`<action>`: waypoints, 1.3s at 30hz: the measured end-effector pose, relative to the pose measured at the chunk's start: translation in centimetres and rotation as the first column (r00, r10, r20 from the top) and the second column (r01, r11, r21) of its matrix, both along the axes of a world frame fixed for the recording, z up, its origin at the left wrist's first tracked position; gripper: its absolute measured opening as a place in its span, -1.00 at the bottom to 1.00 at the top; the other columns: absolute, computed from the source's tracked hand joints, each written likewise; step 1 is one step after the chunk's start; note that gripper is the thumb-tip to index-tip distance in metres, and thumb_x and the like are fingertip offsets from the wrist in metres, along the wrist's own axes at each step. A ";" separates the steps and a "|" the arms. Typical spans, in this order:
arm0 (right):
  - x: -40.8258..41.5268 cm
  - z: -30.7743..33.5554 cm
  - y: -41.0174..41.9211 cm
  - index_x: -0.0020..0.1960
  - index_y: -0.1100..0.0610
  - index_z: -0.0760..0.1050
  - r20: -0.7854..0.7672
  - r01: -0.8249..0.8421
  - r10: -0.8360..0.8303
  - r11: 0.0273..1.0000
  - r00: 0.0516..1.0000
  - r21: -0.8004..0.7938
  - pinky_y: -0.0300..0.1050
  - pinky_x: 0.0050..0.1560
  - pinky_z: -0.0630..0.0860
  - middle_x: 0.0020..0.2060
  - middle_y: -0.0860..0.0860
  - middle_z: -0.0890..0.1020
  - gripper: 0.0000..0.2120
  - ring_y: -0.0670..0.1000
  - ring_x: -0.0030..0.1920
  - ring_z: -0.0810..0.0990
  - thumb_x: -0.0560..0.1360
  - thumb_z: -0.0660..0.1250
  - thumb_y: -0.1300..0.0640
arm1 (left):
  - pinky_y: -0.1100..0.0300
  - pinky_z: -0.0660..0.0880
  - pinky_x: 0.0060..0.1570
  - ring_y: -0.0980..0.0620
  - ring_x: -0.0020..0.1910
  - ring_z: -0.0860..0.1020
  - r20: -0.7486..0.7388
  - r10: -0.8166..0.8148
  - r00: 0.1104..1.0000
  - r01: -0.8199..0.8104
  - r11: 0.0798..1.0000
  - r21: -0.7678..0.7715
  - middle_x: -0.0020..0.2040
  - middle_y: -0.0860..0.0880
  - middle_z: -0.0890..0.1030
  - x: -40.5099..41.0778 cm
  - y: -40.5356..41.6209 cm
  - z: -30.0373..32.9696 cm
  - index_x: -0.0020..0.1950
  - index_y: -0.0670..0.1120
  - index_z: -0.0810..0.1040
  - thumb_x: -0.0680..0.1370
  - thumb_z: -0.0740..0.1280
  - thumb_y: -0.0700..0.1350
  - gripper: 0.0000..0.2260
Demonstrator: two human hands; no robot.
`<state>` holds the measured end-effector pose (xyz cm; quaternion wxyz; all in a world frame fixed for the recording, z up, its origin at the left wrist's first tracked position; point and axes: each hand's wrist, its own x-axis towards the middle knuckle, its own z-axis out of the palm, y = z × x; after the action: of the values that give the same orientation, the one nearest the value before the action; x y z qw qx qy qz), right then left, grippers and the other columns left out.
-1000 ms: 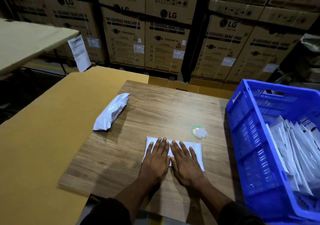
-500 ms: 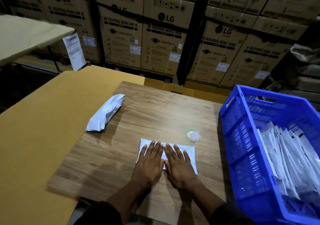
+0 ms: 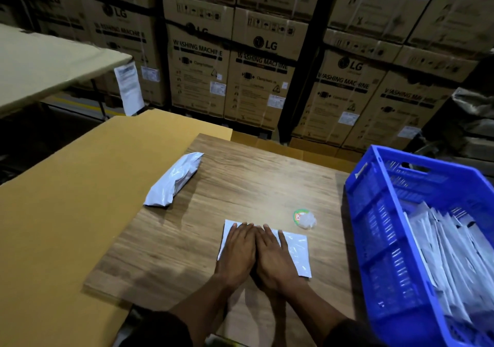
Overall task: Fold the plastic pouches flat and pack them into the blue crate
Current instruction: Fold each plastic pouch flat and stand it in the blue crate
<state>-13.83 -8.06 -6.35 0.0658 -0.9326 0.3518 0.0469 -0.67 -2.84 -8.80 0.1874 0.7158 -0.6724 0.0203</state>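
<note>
A white pouch (image 3: 294, 250) lies flat on the wooden surface (image 3: 240, 186), near the front edge. The left hand (image 3: 238, 253) and right hand (image 3: 275, 258) press down on it side by side, fingers straight, gripping nothing. This looks like the flattening step. Next, the pouch should be picked up and carried to the blue crate (image 3: 374, 213) on the right (many pouches already lie inside). A fuller bag (image 3: 173, 183) waits farther back.

A single head-worn view looks forward and steeply down from just above the counter (image 3: 240, 175), close over both hands at the near edge. Its wide angle also takes in the stacked cartons (image 3: 256, 68) ahead, facing the wearer.
</note>
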 end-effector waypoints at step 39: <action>-3.1 0.0 -0.6 0.52 0.22 0.30 0.058 0.117 -0.116 0.993 0.992 -0.024 0.24 0.43 0.02 0.53 0.12 0.31 -0.43 0.15 0.49 0.35 0.67 -0.12 -0.08 | -0.06 0.18 0.52 -0.18 0.39 0.52 -0.227 -0.003 0.974 -0.031 0.989 -0.145 0.43 -0.23 0.50 -0.5 0.2 -1.1 0.41 -0.31 0.49 0.73 -0.04 -0.13 -0.56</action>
<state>-16.92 -8.63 -6.37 0.0655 -0.9122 0.4043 0.0118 -1.18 -2.62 -9.85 0.3152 0.7023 -0.6382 -0.0101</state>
